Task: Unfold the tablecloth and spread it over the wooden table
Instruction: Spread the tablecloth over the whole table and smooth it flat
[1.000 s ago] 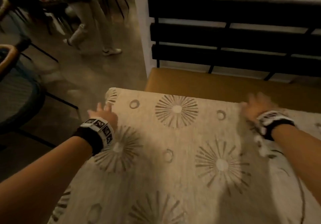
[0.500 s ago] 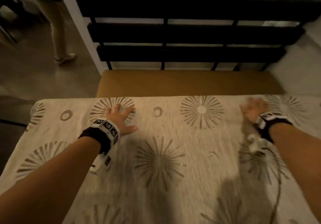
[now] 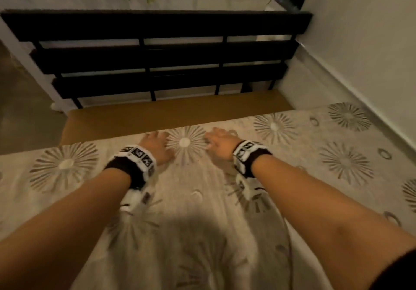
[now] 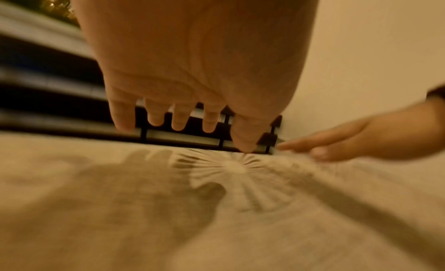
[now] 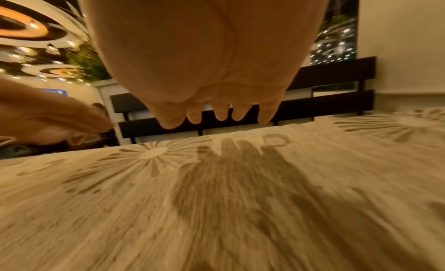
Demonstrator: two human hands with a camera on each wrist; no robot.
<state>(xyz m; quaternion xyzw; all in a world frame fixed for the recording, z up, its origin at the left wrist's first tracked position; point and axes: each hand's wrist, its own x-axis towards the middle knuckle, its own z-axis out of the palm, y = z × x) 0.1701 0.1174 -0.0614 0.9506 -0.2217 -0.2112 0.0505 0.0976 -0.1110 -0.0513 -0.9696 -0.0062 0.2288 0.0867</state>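
A beige tablecloth (image 3: 304,159) printed with grey sunbursts and rings lies spread flat, hiding the table beneath. My left hand (image 3: 155,143) and right hand (image 3: 219,140) sit close together near the cloth's far edge, either side of one sunburst (image 3: 184,142). In the left wrist view my left hand's fingers (image 4: 178,120) are straight and spread just above the cloth (image 4: 216,218). The right wrist view shows my right hand's fingers (image 5: 221,115) straight and slightly apart over the cloth (image 5: 240,208), casting a hand shadow. Neither hand holds anything.
Beyond the cloth's far edge runs a tan bench seat (image 3: 175,112) with a black slatted backrest (image 3: 157,53). A pale wall (image 3: 364,53) stands along the right side. Bare floor (image 3: 20,105) lies to the far left. Plants hang above the backrest.
Both hands have slid inward over the cloth, from wide apart to side by side at the far edge's middle. The view has swung right; the passer-by is out of view.
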